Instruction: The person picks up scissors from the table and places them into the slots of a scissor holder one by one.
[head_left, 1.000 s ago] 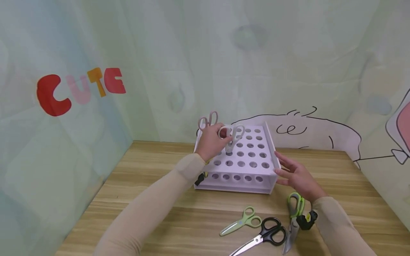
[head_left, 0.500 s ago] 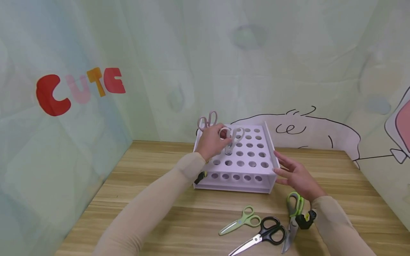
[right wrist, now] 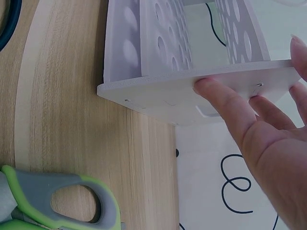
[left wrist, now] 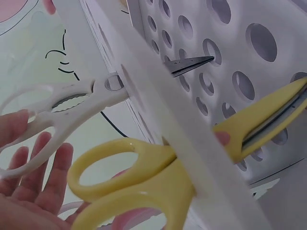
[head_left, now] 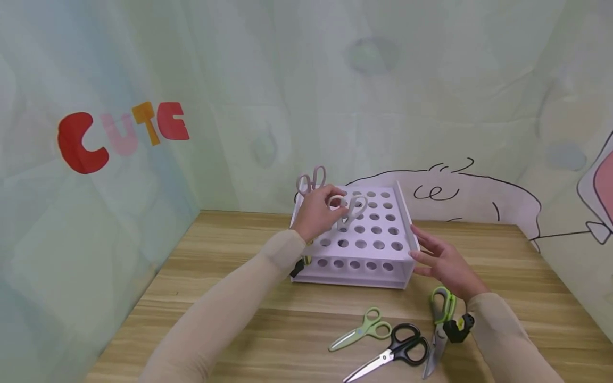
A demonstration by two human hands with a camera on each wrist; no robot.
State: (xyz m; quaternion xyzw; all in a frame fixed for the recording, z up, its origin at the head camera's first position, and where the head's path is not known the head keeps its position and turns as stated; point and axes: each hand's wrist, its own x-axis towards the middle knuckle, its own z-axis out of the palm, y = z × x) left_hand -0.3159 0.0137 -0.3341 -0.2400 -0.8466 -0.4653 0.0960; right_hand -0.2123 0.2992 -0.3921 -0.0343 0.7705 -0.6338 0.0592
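My left hand (head_left: 318, 213) pinches a handle of the white scissors (left wrist: 108, 96), thumb on one side and fingers on the other. They point down into the white rack (head_left: 351, 256), a two-level stand with rows of round holes. In the left wrist view their blades pass through the upper panel, the tip at a hole of the lower one. Yellow scissors (left wrist: 170, 184) sit in the rack close by, mostly hidden by my arm in the head view. Mauve-handled scissors (head_left: 313, 186) stand at the back left corner. My right hand (head_left: 442, 263) rests extended fingers against the rack's right side.
In front of the rack, small green scissors (head_left: 361, 332), black-handled scissors (head_left: 396, 351) and green-and-grey scissors (head_left: 438, 334) lie on the wooden table (head_left: 230, 330). The last pair is beside my right wrist. A printed cloth wall (head_left: 239, 106) stands behind the table.
The white scissors' handles have tilted and sunk slightly in my left hand. My right hand keeps its place on the rack's side.
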